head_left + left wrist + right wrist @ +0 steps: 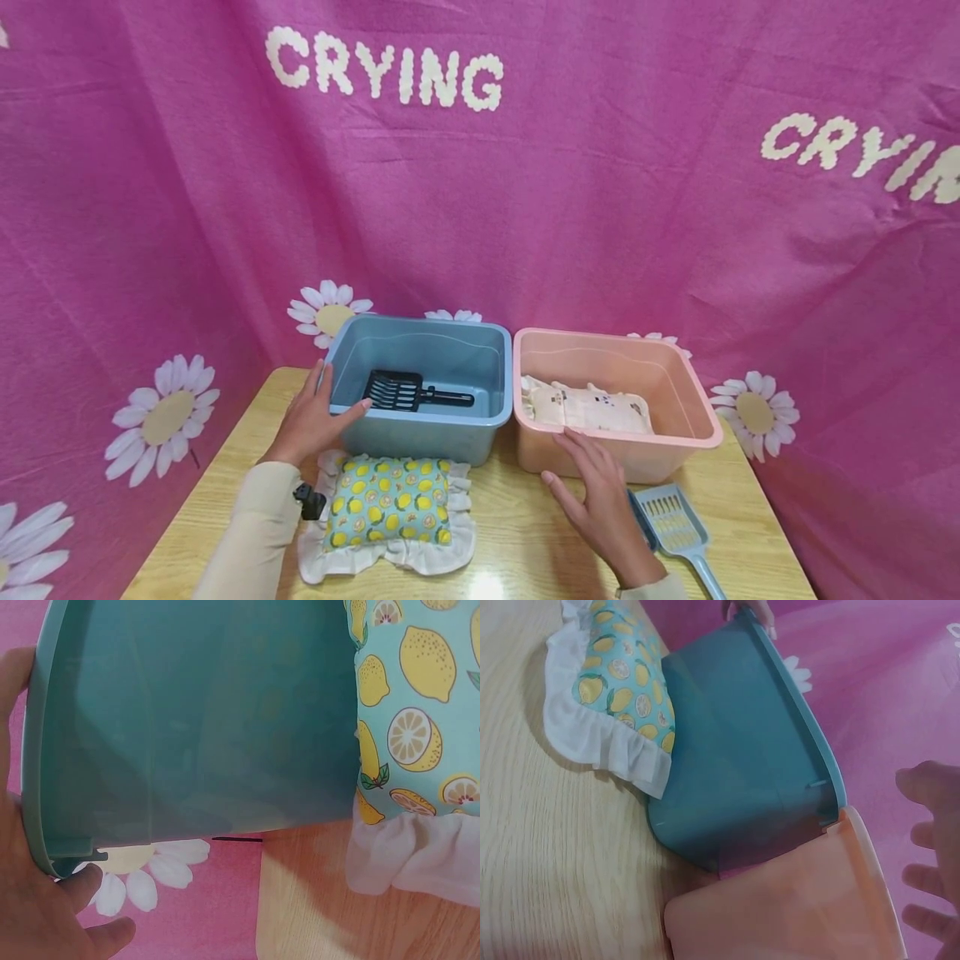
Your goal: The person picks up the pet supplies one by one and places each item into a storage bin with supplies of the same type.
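At the near left corner of a blue plastic bin (pixel 427 433), my left hand (pixel 311 423) rests on the rim with thumb and fingers spread. A black slotted litter scoop (pixel 397 392) lies inside that bin. My right hand (pixel 600 500) hovers by the front rim of a pink plastic bin (pixel 622 457), fingers extended and holding nothing; the right wrist view shows a gap between hand and rim. Inside the pink bin lies a cream ruffled pillow (pixel 592 410), partly hidden by the front wall. A lemon-print pillow (pixel 390 504) with white ruffles lies before the blue bin.
Right of my right hand, a light blue slotted scoop (pixel 672 518) lies on the wooden table (pixel 517 542), with a darker blue item (pixel 643 521) partly hidden beside it. A pink flowered cloth (pixel 600 208) hangs behind. Both bins stand side by side.
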Motion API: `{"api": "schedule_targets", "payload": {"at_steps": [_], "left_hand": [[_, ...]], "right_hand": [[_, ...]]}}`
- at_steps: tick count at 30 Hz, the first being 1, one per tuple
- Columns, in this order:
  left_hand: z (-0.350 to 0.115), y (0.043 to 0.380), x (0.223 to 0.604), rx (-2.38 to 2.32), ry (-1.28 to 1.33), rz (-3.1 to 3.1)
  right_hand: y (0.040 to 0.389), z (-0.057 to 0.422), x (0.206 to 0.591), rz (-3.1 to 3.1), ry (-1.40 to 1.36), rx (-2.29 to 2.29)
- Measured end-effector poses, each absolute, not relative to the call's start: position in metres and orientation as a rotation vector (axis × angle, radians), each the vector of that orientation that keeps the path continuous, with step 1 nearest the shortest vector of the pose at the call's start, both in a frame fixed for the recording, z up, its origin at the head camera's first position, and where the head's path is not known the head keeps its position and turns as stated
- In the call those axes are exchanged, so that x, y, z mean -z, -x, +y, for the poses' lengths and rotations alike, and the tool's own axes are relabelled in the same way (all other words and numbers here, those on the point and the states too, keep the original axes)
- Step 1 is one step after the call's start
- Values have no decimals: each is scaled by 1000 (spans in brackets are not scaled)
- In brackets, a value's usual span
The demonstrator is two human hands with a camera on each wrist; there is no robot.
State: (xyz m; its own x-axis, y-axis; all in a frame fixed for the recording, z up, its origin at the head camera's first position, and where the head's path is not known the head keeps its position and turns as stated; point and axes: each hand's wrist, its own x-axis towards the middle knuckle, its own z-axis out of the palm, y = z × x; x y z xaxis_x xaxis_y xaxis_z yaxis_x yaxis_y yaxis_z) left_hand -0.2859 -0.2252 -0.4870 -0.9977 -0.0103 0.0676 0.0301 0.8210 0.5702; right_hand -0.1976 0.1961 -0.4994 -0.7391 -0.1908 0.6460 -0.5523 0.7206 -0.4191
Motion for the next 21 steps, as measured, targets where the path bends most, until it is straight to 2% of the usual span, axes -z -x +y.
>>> {"api": "schedule_targets", "payload": {"at_steps": [21], "left_hand": [[-228, 286, 487, 919, 12, -2935]], "right_hand": [[189, 206, 517, -2409, -425, -866]]}}
